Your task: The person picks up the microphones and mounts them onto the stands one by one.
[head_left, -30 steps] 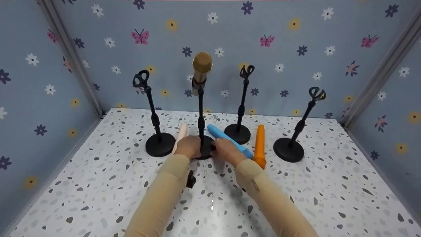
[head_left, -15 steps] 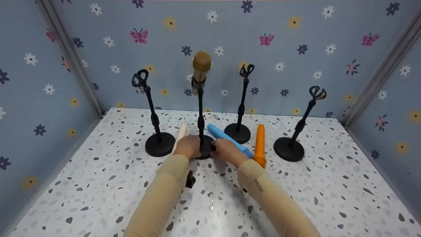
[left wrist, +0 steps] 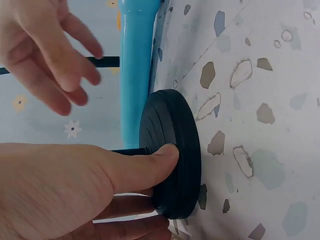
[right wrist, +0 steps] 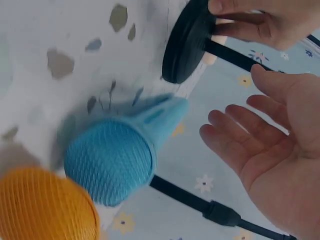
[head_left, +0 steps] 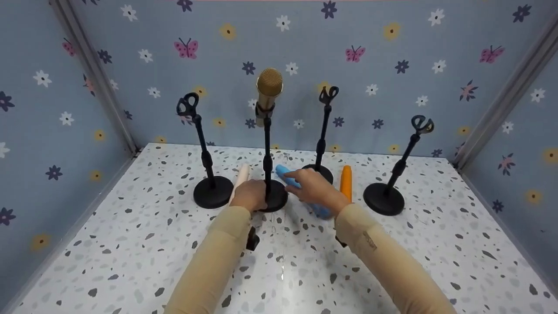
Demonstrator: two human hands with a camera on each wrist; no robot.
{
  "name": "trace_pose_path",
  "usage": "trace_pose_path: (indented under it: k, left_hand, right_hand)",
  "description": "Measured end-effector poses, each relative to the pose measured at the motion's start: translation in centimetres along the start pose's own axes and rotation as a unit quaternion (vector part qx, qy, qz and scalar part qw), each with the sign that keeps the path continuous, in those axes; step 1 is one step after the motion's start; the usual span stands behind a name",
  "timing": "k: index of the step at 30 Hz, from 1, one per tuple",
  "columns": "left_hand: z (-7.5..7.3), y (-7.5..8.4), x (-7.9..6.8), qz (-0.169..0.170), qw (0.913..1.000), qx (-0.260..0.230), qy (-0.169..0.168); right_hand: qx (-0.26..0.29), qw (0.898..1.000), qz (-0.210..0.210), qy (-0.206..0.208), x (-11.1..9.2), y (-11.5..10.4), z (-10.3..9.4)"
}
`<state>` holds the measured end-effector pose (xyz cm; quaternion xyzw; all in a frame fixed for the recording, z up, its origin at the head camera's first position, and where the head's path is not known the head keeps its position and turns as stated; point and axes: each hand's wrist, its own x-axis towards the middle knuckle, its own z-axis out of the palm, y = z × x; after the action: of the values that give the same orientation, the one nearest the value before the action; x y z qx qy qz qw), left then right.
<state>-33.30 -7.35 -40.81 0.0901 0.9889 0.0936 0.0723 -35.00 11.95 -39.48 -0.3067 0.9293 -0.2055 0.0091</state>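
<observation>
A gold microphone [head_left: 270, 83] sits in the clip of a black microphone stand [head_left: 267, 144], upright in the middle of the white speckled table. My left hand [head_left: 250, 195] grips this stand's round base, thumb on its top face and fingers at its side in the left wrist view. My right hand [head_left: 314, 187] is off the base, fingers spread and holding nothing, over a blue microphone [right wrist: 110, 160] that lies on the table. Beyond the left hand lies a pale pink stick-shaped thing [head_left: 242, 173], partly covered by that hand. An orange microphone [head_left: 346, 183] lies right of the blue one.
Three more black stands with bare clips stand around: a left stand [head_left: 212, 192], a back stand [head_left: 321, 146] partly behind the right hand, and a right stand [head_left: 383, 198]. Flowered blue panels [head_left: 305, 39] close the table [head_left: 130, 244] at the back and sides.
My right hand has let go of the base's right side, opened and moved up and right over the blue microphone. The left hand and the stand have stayed in place.
</observation>
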Motion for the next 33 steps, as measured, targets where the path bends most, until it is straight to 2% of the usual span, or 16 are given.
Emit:
trace_pose_path:
  k: [4, 8, 11, 14, 19, 21, 24, 27, 33]
  left_hand:
    - [0.0, -0.1, -0.2, 0.007, 1.0, -0.002, 0.002]
    - [0.1, -0.3, -0.3, 0.011, 0.9999, -0.008, 0.005]
    - [0.2, -0.5, -0.4, 0.01, 0.9999, -0.008, 0.009]
    - [0.1, -0.5, -0.3, 0.008, 0.9999, -0.01, 0.008]
    - [0.1, -0.3, -0.2, 0.006, 0.9999, -0.007, -0.007]
    - [0.1, -0.2, -0.2, 0.007, 0.9999, -0.008, -0.006]
    - [0.1, -0.2, -0.2, 0.011, 0.9999, -0.011, 0.0]
    - [0.1, -0.3, -0.2, 0.018, 0.9997, -0.014, 0.004]
    - [0.2, -0.5, -0.1, 0.018, 0.9996, -0.022, 0.005]
  right_hand:
    - [-0.026, 0.998, -0.05, 0.015, -0.5, 0.8, -1.3]
    - [-0.045, 0.995, -0.082, 0.017, -1.0, 1.8, -1.9]
    - [-0.085, 0.991, -0.102, 0.009, -1.3, 2.7, -2.2]
    - [-0.148, 0.981, -0.124, -0.005, -1.6, 3.7, -2.4]
    - [-0.26, 0.953, -0.156, -0.025, -2.3, 5.6, -2.4]
    - [-0.294, 0.94, -0.169, -0.028, -2.5, 6.2, -2.2]
    - [-0.325, 0.927, -0.183, -0.038, -2.7, 6.8, -1.7]
    - [-0.337, 0.921, -0.19, -0.056, -2.7, 7.0, -1.2]
    - [-0.342, 0.918, -0.187, -0.072, -2.4, 6.5, -0.4]
